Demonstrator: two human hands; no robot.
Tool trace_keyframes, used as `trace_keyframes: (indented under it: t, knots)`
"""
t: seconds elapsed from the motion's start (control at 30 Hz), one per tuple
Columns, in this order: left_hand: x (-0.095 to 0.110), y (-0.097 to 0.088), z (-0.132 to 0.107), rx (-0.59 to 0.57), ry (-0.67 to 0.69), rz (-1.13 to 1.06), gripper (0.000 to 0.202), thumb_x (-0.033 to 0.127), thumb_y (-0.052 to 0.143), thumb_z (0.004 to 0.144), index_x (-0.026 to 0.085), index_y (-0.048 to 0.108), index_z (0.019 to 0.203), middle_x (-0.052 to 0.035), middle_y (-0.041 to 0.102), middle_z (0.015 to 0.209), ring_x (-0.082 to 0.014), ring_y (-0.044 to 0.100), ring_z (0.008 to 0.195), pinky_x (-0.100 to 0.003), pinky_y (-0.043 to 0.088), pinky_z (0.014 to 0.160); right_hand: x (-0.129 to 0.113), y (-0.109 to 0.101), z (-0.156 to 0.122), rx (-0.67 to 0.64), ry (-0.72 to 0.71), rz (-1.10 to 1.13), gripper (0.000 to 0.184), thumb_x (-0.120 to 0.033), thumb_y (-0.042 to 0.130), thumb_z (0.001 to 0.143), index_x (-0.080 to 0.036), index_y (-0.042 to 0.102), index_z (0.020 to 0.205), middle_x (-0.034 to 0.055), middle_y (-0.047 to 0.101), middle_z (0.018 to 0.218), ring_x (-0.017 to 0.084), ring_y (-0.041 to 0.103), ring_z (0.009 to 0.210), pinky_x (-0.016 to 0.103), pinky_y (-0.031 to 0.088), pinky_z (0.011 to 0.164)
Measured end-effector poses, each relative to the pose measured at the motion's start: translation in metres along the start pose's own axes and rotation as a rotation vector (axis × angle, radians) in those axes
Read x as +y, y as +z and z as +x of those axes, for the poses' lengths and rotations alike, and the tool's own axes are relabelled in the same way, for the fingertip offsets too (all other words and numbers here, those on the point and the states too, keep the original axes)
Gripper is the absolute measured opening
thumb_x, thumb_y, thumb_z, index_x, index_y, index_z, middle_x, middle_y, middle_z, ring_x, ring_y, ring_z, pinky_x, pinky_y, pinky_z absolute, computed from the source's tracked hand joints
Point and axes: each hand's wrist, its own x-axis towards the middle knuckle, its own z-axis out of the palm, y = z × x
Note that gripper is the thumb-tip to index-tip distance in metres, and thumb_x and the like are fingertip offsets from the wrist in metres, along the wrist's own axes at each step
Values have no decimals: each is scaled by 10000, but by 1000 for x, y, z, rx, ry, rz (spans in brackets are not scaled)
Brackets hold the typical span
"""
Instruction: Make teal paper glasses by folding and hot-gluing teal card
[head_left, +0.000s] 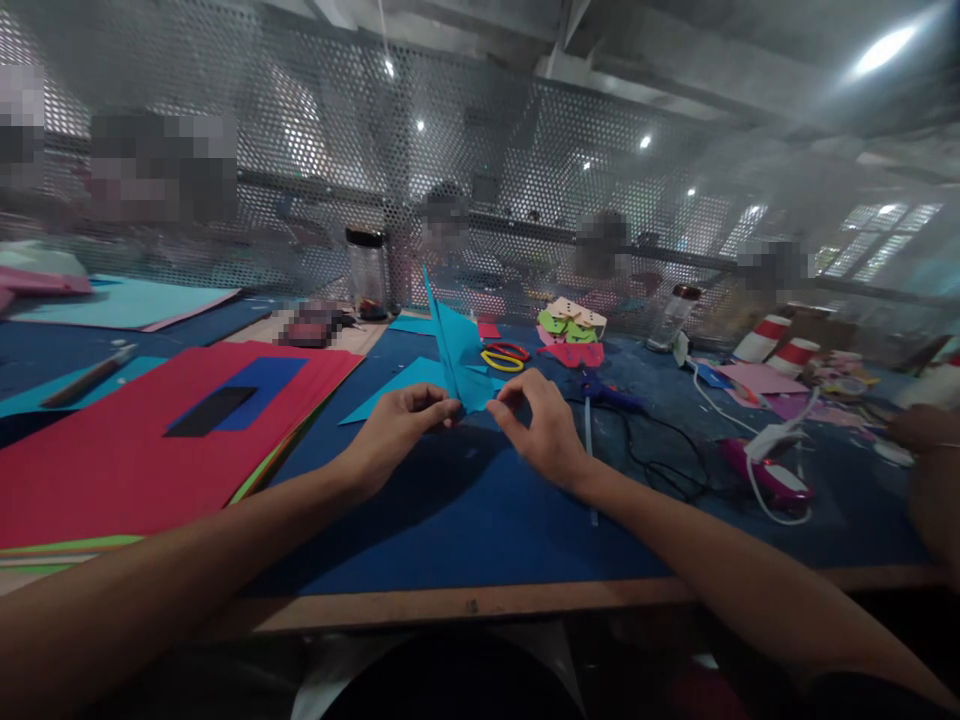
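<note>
A bright blue folded paper [459, 365] stands upright between my hands, just above the dark blue table cover. My left hand [401, 425] pinches its lower left edge between thumb and fingers. At its lower right corner, my right hand [546, 428] is closed, thumb and forefinger meeting at the paper's edge. Another blue sheet [390, 390] lies flat behind my left hand. Just beyond the paper are scissors [501, 362] with yellow and red handles. To the right of my right hand lies a dark blue glue gun [611, 393] with a pale glue stick [589, 440].
A stack of red sheets [120, 460] with a black strip [210, 412] on top covers the left side. Cut-out paper shapes [570, 325], a lidded jar [366, 275] and a metal mesh partition [315, 150] stand behind. A power strip [769, 475] with cables lies right, near another person's arm [934, 480].
</note>
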Motion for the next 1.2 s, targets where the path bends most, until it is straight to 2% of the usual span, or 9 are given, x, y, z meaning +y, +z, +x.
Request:
trace_keyframes:
  t: [0.07, 0.13, 0.23, 0.3, 0.47, 0.7, 1.2]
  knots:
    - [-1, 0, 0, 2, 5, -15, 329, 460, 832, 748, 169, 684, 789, -4, 676, 762, -158, 610, 759, -304, 487, 791, 3, 3, 0, -32, 140, 124, 231, -426, 655, 967, -207, 582, 976, 30, 674, 905, 183, 634, 823, 336, 455, 813]
    - [-1, 0, -1, 3, 9, -23, 327, 457, 836, 748, 172, 680, 787, 0, 663, 753, -157, 601, 756, -307, 484, 792, 3, 5, 1, -118, 241, 238, 312, -487, 691, 931, -200, 586, 995, 24, 681, 892, 180, 636, 809, 316, 468, 772]
    - [-1, 0, -1, -1, 14, -25, 327, 457, 842, 742, 176, 678, 770, 1, 651, 739, -161, 594, 752, -309, 479, 781, -1, 6, 1, -270, 290, 347, 367, -549, 689, 915, -190, 614, 923, 23, 690, 878, 177, 624, 809, 295, 464, 737]
    - [0, 2, -2, -12, 17, -17, 319, 453, 839, 743, 176, 682, 758, 0, 649, 733, -159, 585, 742, -304, 469, 762, -3, 6, 1, -324, 300, 379, 386, -565, 669, 922, -181, 637, 888, 25, 694, 878, 176, 615, 806, 293, 459, 735]
    - [2, 4, -4, -65, 27, 30, 318, 460, 826, 752, 176, 686, 735, -4, 649, 723, -157, 571, 727, -302, 452, 743, -3, 9, 0, -296, 300, 375, 362, -524, 660, 929, -164, 698, 943, 30, 690, 875, 182, 592, 797, 297, 452, 735]
    - [1, 3, -3, -62, 29, 57, 339, 491, 825, 742, 183, 685, 729, -6, 650, 716, -167, 572, 714, -314, 454, 730, -5, 8, 1, -301, 301, 400, 294, -452, 648, 934, -169, 681, 860, 30, 696, 879, 175, 581, 782, 290, 454, 734]
    - [-1, 2, -4, -80, 33, 61, 338, 488, 825, 742, 181, 685, 735, -6, 660, 712, -167, 588, 717, -309, 455, 730, -4, 10, 2, -334, 311, 437, 276, -428, 648, 917, -161, 717, 909, 17, 677, 826, 170, 573, 759, 278, 445, 705]
